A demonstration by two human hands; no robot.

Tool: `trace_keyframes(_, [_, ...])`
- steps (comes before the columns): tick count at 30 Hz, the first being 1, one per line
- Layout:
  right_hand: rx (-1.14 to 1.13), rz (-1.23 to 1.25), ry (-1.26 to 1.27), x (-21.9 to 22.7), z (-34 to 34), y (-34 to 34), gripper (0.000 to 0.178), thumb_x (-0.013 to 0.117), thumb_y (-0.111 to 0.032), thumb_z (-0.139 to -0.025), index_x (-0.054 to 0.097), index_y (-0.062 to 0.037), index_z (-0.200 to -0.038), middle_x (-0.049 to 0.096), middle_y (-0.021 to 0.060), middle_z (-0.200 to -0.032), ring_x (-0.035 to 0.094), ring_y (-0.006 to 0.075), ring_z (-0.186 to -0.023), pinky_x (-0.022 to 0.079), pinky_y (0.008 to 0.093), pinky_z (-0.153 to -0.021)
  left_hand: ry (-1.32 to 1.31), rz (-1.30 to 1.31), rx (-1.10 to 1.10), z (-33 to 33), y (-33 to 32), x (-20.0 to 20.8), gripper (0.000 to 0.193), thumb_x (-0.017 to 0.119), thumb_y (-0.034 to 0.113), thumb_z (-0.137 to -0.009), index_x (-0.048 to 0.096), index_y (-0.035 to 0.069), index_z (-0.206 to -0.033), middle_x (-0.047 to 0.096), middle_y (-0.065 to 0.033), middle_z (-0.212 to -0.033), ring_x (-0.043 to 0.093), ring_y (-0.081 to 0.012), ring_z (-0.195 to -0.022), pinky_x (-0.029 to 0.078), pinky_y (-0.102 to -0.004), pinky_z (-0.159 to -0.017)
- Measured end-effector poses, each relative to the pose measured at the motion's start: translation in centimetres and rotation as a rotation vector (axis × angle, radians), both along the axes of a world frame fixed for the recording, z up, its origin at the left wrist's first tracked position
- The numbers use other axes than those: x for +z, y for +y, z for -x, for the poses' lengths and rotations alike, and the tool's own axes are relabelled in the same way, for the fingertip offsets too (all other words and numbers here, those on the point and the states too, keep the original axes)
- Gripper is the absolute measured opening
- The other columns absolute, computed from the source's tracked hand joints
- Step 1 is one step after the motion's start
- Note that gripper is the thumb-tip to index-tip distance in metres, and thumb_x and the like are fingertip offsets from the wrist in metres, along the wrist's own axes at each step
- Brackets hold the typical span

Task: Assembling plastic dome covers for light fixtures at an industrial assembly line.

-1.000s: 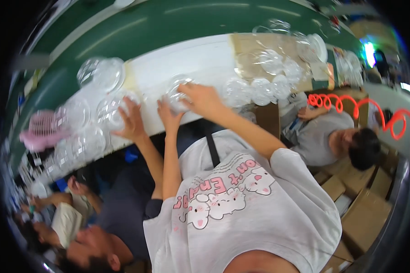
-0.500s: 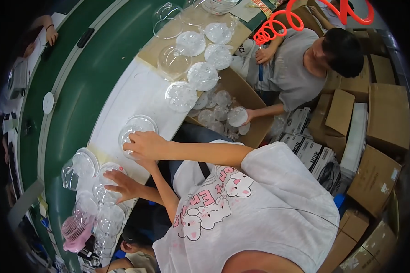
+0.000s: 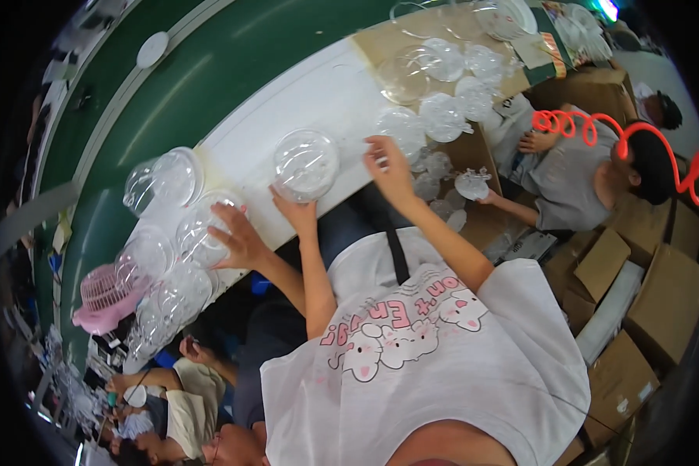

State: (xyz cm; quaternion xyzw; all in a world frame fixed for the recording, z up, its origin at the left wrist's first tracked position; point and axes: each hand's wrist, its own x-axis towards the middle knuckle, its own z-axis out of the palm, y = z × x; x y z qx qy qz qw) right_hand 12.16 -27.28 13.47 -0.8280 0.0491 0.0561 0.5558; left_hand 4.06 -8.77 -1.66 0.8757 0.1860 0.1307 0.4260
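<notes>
A round clear plastic case (image 3: 307, 163) lies on the white tabletop before me. My left hand (image 3: 295, 213) grips its near rim, with a finger along the left edge; part of that hand is hidden beneath or behind the rim. To the right, my right hand (image 3: 388, 167) hovers over the table's near edge, its fingers loosely bent and apart, holding nothing. It is away from the case and close to a group of clear round pieces (image 3: 400, 128). On the left, a co-worker's hand (image 3: 241, 239) rests at another clear round case (image 3: 202, 233).
More clear cases (image 3: 177, 177) and a pink basket-like item (image 3: 105, 299) stand at the left. A green conveyor belt (image 3: 264, 66) runs behind the table. At right, a seated person (image 3: 571, 179) holds a clear piece over a cardboard box (image 3: 485, 167). A red coiled hose (image 3: 598, 128) hangs there.
My right hand has come off the top of the clear case and moved right. My left hand stays at its near rim. The whole view has shifted, so the table sits further right.
</notes>
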Motion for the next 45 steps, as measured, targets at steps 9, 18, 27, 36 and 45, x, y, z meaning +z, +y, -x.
trace_keyframes(9, [-0.064,0.048,0.060,-3.5,0.7,-3.9,0.022,0.060,-0.010,-0.081,0.055,-0.0065,-0.102,0.057,0.0048,-0.082,0.056,0.0125,-0.069,0.046,0.0244,-0.059,0.005,-0.070,0.044,0.5,0.5,0.0,0.083,0.077,0.023,-0.059,0.038,0.000,-0.129,0.044,-0.0191,-0.126,0.037,-0.0361,-0.116,0.026,-0.0425,-0.098])
trace_keyframes(18, [0.217,0.011,0.104,-7.0,-0.9,-1.7,0.020,0.060,-0.012,-0.079,0.060,-0.0065,-0.098,0.062,0.0090,-0.082,0.060,0.0199,-0.070,0.048,0.0301,-0.064,-0.059,0.121,-0.026,-1.4,-0.8,4.8,0.065,0.077,0.021,-0.060,0.050,0.001,-0.116,0.052,-0.0184,-0.117,0.049,-0.0346,-0.109,0.034,-0.0417,-0.095])
trace_keyframes(27, [0.394,0.036,0.127,-9.9,-2.1,-0.1,0.037,0.062,-0.015,-0.076,0.057,-0.0082,-0.112,0.060,0.0141,-0.093,0.061,0.0282,-0.076,0.048,0.0352,-0.072,0.142,0.305,0.039,-1.6,-1.4,6.0,0.095,0.081,0.019,-0.062,0.025,-0.005,-0.135,0.035,-0.0212,-0.135,0.037,-0.0291,-0.123,0.031,-0.0342,-0.101])
trace_keyframes(36, [0.378,-0.013,0.265,-11.1,-2.4,2.1,0.048,0.065,-0.012,-0.074,0.051,-0.0067,-0.119,0.065,0.0160,-0.086,0.064,0.0252,-0.077,0.051,0.0334,-0.070,0.089,0.108,0.217,-0.1,-1.5,4.0,0.062,0.078,0.014,-0.060,0.052,-0.003,-0.114,0.057,-0.0176,-0.110,0.053,-0.0309,-0.105,0.039,-0.0373,-0.091])
trace_keyframes(45, [0.376,0.123,0.184,-10.3,-3.2,8.9,0.040,0.062,-0.009,-0.070,0.053,-0.0053,-0.109,0.065,0.0153,-0.081,0.063,0.0302,-0.076,0.050,0.0392,-0.068,0.133,-0.061,0.594,-0.1,-1.4,2.4,0.039,0.068,0.017,-0.076,0.056,-0.007,-0.105,0.058,-0.0206,-0.103,0.056,-0.0316,-0.097,0.042,-0.0368,-0.085])
